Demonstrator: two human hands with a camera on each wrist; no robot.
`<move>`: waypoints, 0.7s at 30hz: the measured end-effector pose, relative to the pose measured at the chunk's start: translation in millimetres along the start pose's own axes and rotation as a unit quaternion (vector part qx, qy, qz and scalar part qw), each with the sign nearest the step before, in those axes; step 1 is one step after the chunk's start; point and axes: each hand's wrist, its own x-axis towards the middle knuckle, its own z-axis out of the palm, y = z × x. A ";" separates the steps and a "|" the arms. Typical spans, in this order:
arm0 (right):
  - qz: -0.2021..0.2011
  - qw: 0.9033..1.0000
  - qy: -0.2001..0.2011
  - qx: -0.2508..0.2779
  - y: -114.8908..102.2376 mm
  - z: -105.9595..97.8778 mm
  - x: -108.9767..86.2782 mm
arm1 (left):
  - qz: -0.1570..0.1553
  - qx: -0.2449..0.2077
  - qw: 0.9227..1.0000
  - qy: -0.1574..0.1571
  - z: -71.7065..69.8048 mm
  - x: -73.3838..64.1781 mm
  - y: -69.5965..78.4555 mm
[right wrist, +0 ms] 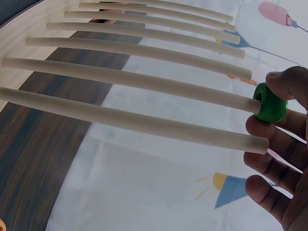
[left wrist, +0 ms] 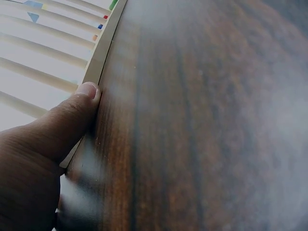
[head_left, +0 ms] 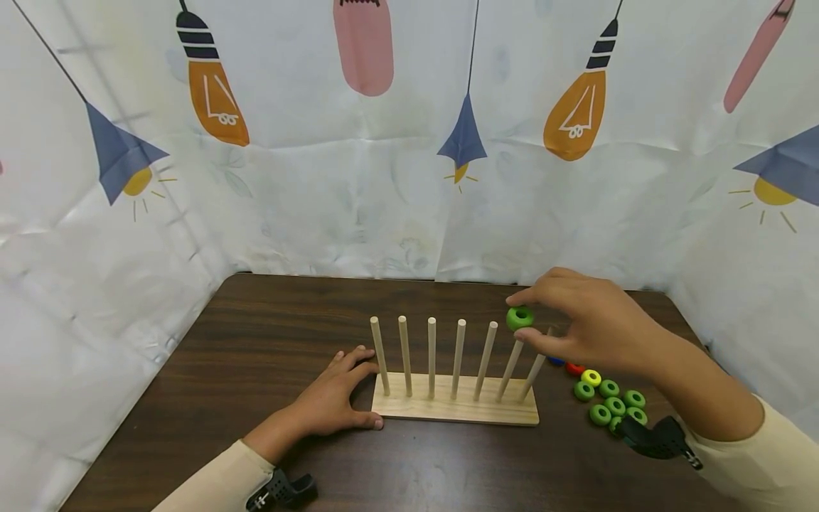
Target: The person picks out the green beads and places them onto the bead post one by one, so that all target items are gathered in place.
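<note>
A wooden peg stand (head_left: 454, 409) has several upright bare pegs along a flat base. My left hand (head_left: 335, 398) holds the base's left end, thumb against its front edge and fingers round toward the back; in the left wrist view the thumb (left wrist: 72, 113) presses on that edge. My right hand (head_left: 582, 316) pinches a green ring (head_left: 520, 318) between thumb and index finger. The ring is at the tip of the second peg from the right, its hole facing the peg end in the right wrist view (right wrist: 270, 102). The other right fingers are spread near the rightmost peg's tip.
Several loose green rings (head_left: 615, 407) lie on the dark wooden table (head_left: 281, 320) right of the stand. Beside them are a yellow ring (head_left: 591, 377), a red ring (head_left: 575, 369) and something blue (head_left: 556, 361), partly behind the right hand. A patterned sheet (head_left: 384, 213) hangs behind the table.
</note>
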 end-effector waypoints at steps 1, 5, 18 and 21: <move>-0.001 1.000 0.000 0.000 -0.2 0.7 0.5 | -0.001 0.000 1.000 0.000 0.0 -0.1 0.1; 0.000 1.000 -0.004 -0.001 -1.6 3.3 2.7 | -0.002 0.000 1.000 0.000 -0.2 -0.5 0.2; 0.012 1.000 -0.021 0.008 -8.3 9.8 12.3 | -0.004 -0.005 1.000 -0.002 -0.4 -0.2 0.5; 0.009 1.000 -0.020 0.007 -8.9 11.9 14.8 | -0.002 -0.007 1.000 0.001 -1.2 -0.7 0.9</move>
